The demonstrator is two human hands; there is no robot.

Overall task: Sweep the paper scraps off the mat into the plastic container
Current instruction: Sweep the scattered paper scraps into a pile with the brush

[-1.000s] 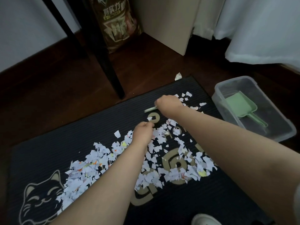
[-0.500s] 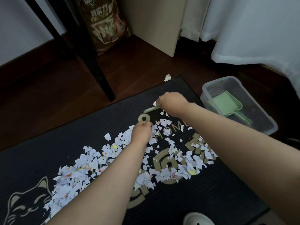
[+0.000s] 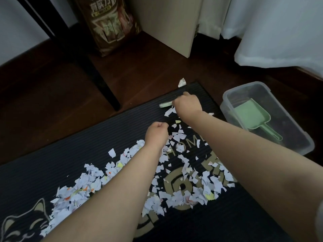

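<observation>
A dark ribbed mat (image 3: 57,159) with a gold cat print lies on the floor, strewn with several white paper scraps (image 3: 87,186). My right hand (image 3: 187,104) is near the mat's far edge, closed on a pale green brush (image 3: 165,105) whose end sticks out to the left. My left hand (image 3: 156,134) is a closed fist resting on the mat among the scraps; nothing shows in it. A clear plastic container (image 3: 229,91) stands on the floor off the mat's right edge, with a green scoop (image 3: 251,117) lying inside.
One scrap (image 3: 182,82) lies on the wood floor past the mat's far edge. A black furniture leg (image 3: 103,84), a brown bag (image 3: 110,25) and a beige panel (image 3: 171,25) stand behind. White fabric (image 3: 279,32) hangs at the right.
My right hand with the green brush has moved toward the mat's far edge. The left fist shifted slightly away from me. The view tilted a little.
</observation>
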